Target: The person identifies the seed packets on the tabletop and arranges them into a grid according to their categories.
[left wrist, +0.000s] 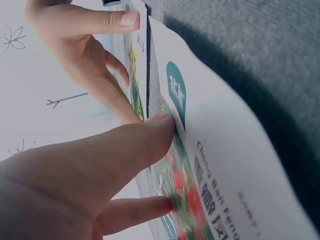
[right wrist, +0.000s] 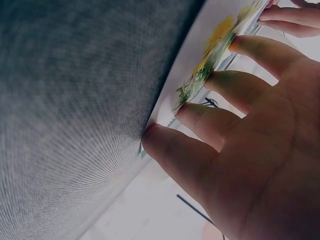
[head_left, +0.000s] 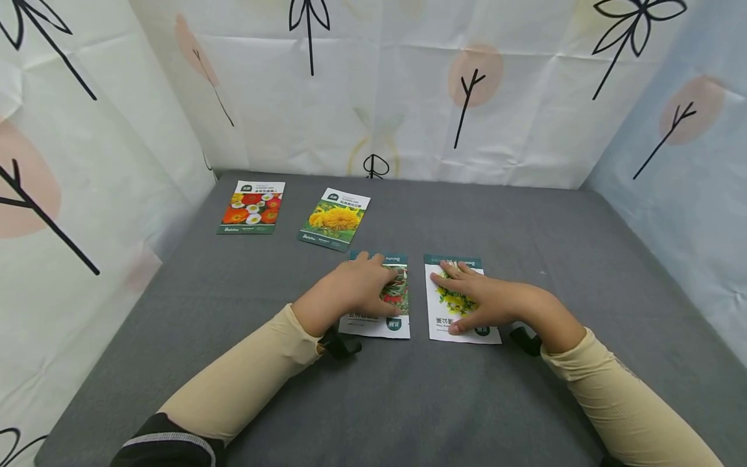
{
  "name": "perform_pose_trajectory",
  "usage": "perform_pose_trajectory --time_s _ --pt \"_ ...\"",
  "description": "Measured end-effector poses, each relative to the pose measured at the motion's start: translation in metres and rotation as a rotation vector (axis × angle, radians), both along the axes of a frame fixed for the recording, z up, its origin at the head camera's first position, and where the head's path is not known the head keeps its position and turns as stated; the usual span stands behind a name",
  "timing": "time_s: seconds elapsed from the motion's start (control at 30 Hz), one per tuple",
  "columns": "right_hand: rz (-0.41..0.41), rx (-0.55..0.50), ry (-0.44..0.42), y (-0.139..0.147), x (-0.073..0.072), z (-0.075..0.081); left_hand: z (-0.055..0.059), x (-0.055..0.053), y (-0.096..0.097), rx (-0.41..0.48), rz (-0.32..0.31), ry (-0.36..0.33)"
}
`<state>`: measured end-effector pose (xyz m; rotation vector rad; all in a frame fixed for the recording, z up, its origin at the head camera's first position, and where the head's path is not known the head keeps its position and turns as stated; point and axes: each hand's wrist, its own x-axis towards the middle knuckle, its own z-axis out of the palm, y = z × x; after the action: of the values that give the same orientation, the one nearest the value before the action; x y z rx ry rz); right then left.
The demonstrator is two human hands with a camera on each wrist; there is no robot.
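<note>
Two flower seed packets lie flat and side by side on the grey table, their printing upside down to me. My left hand (head_left: 357, 287) rests over the left packet (head_left: 376, 327), which has a red-and-green plant picture; in the left wrist view its thumb (left wrist: 145, 137) touches the white part. Over the other packet (head_left: 439, 311), with yellow flowers, my right hand (head_left: 496, 299) lies with spread fingers. The right wrist view shows those fingers (right wrist: 250, 87) with their tips on the packet's surface. Part of each picture is hidden under the hands.
Farther back on the grey table (head_left: 560, 259) lie a packet with red and white flowers (head_left: 252, 209) and, right of it, a tilted packet with yellow blooms (head_left: 335, 219). A pale patterned cloth (head_left: 379, 97) hangs behind and along both sides.
</note>
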<state>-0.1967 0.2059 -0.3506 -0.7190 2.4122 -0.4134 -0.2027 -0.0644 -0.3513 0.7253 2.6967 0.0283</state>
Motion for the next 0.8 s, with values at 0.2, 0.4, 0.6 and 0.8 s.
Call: perform_pose_trajectory --time_s 0.2,0.4,0.6,0.8 --pt "-0.001 -0.003 -0.006 -0.001 0.001 0.001 0.001 -0.004 -0.006 0.025 -0.028 0.043" --pt "-0.002 -0.005 -0.002 -0.001 0.001 0.000 0.002 -0.010 -0.012 0.123 -0.070 0.062" --pt "-0.005 -0.014 -0.001 -0.001 0.001 0.001 0.004 -0.013 -0.015 0.156 -0.058 0.071" --pt "-0.018 0.003 -0.004 0.000 0.001 -0.001 0.005 -0.017 -0.020 0.201 -0.040 0.087"
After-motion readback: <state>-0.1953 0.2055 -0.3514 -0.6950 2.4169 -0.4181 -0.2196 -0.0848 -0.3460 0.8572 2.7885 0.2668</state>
